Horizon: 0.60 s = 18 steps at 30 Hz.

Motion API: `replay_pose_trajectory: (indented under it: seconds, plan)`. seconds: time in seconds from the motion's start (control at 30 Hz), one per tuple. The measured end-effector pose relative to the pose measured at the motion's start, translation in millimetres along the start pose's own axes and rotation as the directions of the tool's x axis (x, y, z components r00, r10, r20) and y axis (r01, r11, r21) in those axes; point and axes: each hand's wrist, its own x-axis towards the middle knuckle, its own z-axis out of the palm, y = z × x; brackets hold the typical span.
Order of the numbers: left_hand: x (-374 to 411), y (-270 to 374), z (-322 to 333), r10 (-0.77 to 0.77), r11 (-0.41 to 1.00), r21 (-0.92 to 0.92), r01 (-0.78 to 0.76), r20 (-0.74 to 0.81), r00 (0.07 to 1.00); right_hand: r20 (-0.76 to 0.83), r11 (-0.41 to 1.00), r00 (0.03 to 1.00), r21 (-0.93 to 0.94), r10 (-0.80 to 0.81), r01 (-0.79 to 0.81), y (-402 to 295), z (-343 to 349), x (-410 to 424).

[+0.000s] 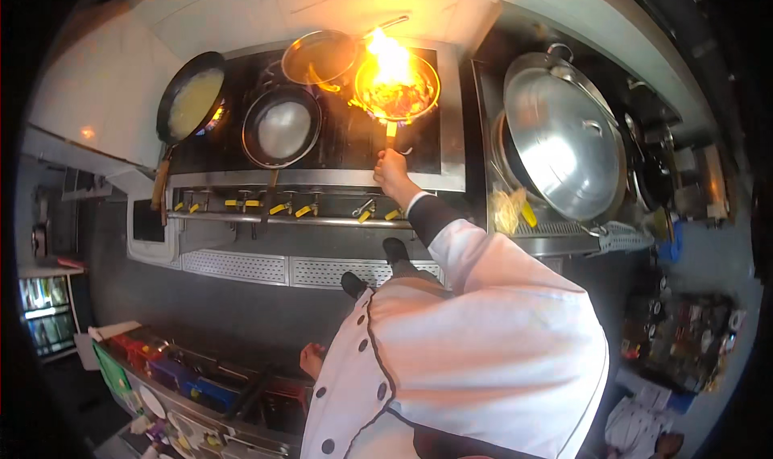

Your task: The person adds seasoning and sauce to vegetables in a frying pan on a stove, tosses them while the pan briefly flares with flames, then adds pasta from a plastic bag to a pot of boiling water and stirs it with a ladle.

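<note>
My right hand (392,170) is closed around the handle of a frying pan (436,99) on the stove's back right part. Tall flames rise from the browned food in it. My left hand (311,360) hangs low beside my white jacket, its fingers partly curled; whether it holds anything is unclear. To the left of the flaming pan, an empty-looking frying pan (282,130) rests on the stove, with another pan (319,57) behind it. At far left, a tilted dark pan (196,105) holds a pale yellow layer, with a burner flame beside it.
Yellow-handled gas valves (307,210) line the stove front above a metal rail. On the right stands a large pot with a tilted metal lid (558,151). Behind me, a counter holds coloured containers (211,392). A person in white (637,426) is at lower right.
</note>
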Motion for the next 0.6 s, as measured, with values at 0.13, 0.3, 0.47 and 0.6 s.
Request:
replay_pose_trajectory:
  seconds: [0.13, 0.3, 0.47, 0.6]
  plan:
    - [-3, 12, -8, 0.021, 0.999, 0.029, -0.02, -0.005, 1.0, -0.135, 0.994, 0.985, -0.001, 0.109, -0.11, 26, 38, -80]
    - [-6, 40, 9, -0.063, 0.995, -0.079, 0.061, -0.027, 0.998, -0.214, 0.995, 0.976, -0.081, 0.033, -0.051, -24, -7, -21]
    - [-13, 24, -2, -0.056, 0.994, -0.094, 0.061, 0.048, 0.997, -0.113, 0.981, 0.984, -0.125, 0.136, -0.15, -20, -24, -42]
    - [-18, 40, 15, -0.047, 0.992, -0.115, 0.043, -0.032, 0.998, -0.167, 0.979, 0.98, -0.155, 0.104, -0.131, -38, -33, -54]
